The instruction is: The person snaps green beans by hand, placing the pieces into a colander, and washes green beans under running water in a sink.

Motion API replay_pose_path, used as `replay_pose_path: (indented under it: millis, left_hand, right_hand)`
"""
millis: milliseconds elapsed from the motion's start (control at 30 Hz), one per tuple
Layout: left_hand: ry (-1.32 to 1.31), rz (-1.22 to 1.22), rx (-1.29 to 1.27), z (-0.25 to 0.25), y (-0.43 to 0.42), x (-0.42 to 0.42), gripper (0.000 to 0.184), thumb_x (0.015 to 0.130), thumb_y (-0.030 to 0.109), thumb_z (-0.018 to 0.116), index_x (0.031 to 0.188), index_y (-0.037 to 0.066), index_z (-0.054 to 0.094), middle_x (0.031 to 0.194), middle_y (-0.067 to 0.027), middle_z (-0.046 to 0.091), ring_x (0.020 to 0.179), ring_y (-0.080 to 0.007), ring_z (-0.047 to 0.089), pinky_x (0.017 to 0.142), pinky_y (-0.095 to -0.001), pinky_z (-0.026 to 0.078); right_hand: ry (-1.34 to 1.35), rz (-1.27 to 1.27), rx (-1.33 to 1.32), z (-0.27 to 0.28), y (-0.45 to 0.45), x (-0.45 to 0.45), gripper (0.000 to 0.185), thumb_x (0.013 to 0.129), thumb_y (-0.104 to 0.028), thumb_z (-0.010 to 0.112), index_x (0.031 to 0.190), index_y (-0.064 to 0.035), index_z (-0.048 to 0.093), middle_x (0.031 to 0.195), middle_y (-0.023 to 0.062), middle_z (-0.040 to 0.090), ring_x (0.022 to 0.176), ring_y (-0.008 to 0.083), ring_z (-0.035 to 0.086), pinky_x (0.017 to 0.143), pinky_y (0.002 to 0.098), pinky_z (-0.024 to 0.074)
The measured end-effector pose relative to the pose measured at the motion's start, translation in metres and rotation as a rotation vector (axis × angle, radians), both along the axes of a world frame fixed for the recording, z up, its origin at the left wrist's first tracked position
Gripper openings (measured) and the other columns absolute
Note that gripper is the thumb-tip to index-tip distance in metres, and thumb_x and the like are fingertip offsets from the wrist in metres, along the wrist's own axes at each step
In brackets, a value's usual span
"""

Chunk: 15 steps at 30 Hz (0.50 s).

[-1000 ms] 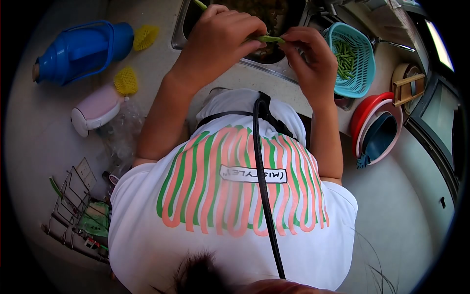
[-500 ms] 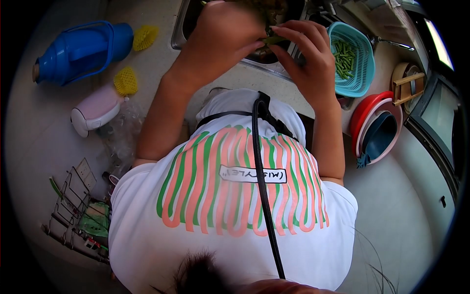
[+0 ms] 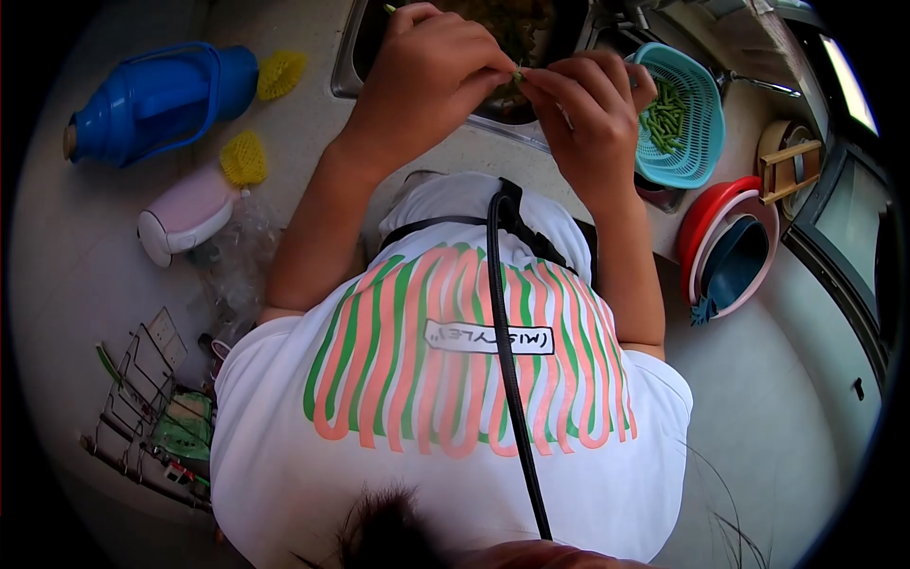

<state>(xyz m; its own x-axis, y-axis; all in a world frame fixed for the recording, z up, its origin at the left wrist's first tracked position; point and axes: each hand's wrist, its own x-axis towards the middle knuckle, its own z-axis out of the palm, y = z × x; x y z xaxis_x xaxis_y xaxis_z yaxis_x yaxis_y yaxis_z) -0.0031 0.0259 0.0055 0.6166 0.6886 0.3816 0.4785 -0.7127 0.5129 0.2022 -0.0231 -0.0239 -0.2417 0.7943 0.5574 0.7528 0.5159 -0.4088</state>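
Note:
My left hand point(image 3: 431, 71) is closed over the near edge of the sink point(image 3: 353, 62). A green bean tip point(image 3: 389, 9) pokes out past its knuckles, and most of the bean is hidden by the hand. My right hand point(image 3: 592, 100) is pinched, its fingertips meeting those of my left hand at a small green bean end point(image 3: 518, 75). Beneath the hands the sink holds dark brownish-green stuff that I cannot make out clearly. Right beside my right hand stands a turquoise basket point(image 3: 713, 119) with cut green bean pieces point(image 3: 668, 119) inside.
On the left lie a blue thermos flask point(image 3: 152, 100), yellow mesh sponges point(image 3: 281, 74) and a pink-white appliance point(image 3: 190, 216). A wire rack point(image 3: 133, 398) sits lower left. Nested basins point(image 3: 697, 213) are at the right, near a window frame point(image 3: 825, 247).
My left hand has stopped blurring and its fingertips now meet the right ones. My right hand has turned, its fingers curling more. Less of the bean shows between them.

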Motion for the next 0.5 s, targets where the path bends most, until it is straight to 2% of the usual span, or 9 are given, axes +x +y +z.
replay_pose_path:
  millis: [33, 133, 233, 267, 367, 433, 467, 500]
  left_hand:
    - [-0.039, 0.015, -0.004, -0.002, 0.0, 0.0, 0.012, 0.083, 0.008, 0.076, 0.094, 0.009, 0.074, 0.089, -0.0035, 0.072, 0.091, -0.0211, 0.067, 0.092, -0.0364, 0.044]
    - [-0.204, 0.076, -0.222, -0.014, -0.003, -0.002, 0.013, 0.086, 0.007, 0.075, 0.099, 0.006, 0.075, 0.091, -0.0037, 0.074, 0.093, -0.0174, 0.069, 0.088, -0.0316, 0.049]
    - [-0.624, 0.231, -0.769, -0.013, -0.008, 0.004, 0.012, 0.091, 0.009, 0.073, 0.101, 0.004, 0.074, 0.093, -0.004, 0.074, 0.099, -0.014, 0.068, 0.089, -0.0261, 0.051]
    - [-0.703, 0.175, -0.831, -0.016, -0.007, 0.001, 0.017, 0.094, 0.011, 0.07, 0.108, 0.001, 0.071, 0.101, -0.0071, 0.074, 0.103, -0.0142, 0.067, 0.096, -0.0247, 0.049]
    - [-0.899, 0.218, -0.865, -0.021, -0.007, 0.008, 0.022, 0.098, 0.015, 0.066, 0.113, -0.001, 0.067, 0.101, -0.0073, 0.071, 0.096, -0.013, 0.066, 0.089, -0.0226, 0.049]
    - [-0.913, 0.237, -1.038, -0.014, -0.003, 0.007, 0.049, 0.1, 0.011, 0.058, 0.143, 0.007, 0.036, 0.12, -0.0138, 0.065, 0.104, -0.022, 0.066, 0.082, -0.0267, 0.05]
    - [-0.947, 0.186, -1.042, -0.027, -0.001, 0.0, 0.032, 0.1, 0.015, 0.059, 0.128, 0.003, 0.05, 0.108, -0.0094, 0.066, 0.095, -0.0163, 0.064, 0.081, -0.0237, 0.049]
    - [-0.982, 0.134, -1.046, -0.028, 0.002, -0.002, 0.025, 0.1, 0.019, 0.06, 0.114, -0.002, 0.064, 0.097, -0.0049, 0.068, 0.086, -0.0106, 0.062, 0.081, -0.0207, 0.047]
  right_hand:
    - [0.036, -0.015, 0.007, -0.001, 0.0, -0.001, 0.019, 0.075, -0.009, 0.08, 0.092, -0.0155, 0.073, 0.086, -0.0025, 0.065, 0.095, 0.0192, 0.06, 0.091, 0.0406, 0.032]
    - [0.172, -0.097, -0.053, 0.002, -0.006, -0.009, 0.018, 0.076, -0.007, 0.079, 0.092, -0.0127, 0.073, 0.086, -0.0007, 0.066, 0.092, 0.0195, 0.06, 0.09, 0.038, 0.0339]
    - [0.403, -0.067, -0.168, -0.003, -0.013, -0.016, 0.015, 0.078, -0.007, 0.078, 0.092, -0.0083, 0.074, 0.088, 0.0022, 0.067, 0.089, 0.0205, 0.061, 0.084, 0.0345, 0.0389]
    - [0.543, -0.038, -0.27, -0.005, -0.016, -0.019, 0.013, 0.083, -0.007, 0.077, 0.095, -0.0037, 0.074, 0.091, 0.005, 0.069, 0.089, 0.0198, 0.061, 0.079, 0.0307, 0.0436]
    - [0.936, 0.03, -0.606, -0.003, -0.021, -0.027, 0.012, 0.088, -0.008, 0.075, 0.098, -0.0013, 0.074, 0.094, 0.0061, 0.07, 0.09, 0.0179, 0.06, 0.079, 0.0284, 0.0456]
    - [0.95, 0.039, -0.625, -0.004, -0.02, -0.026, 0.013, 0.09, -0.008, 0.073, 0.1, -0.0001, 0.073, 0.096, 0.0066, 0.07, 0.092, 0.0166, 0.06, 0.081, 0.0269, 0.0462]
    - [0.968, 0.031, -0.626, -0.005, -0.02, -0.025, 0.013, 0.09, -0.007, 0.073, 0.101, -0.0002, 0.073, 0.097, 0.0066, 0.069, 0.092, 0.0166, 0.06, 0.081, 0.0269, 0.0463]
    - [0.986, 0.023, -0.627, -0.006, -0.02, -0.025, 0.014, 0.09, -0.007, 0.073, 0.102, -0.0002, 0.072, 0.098, 0.0065, 0.069, 0.092, 0.0167, 0.06, 0.081, 0.0268, 0.0463]
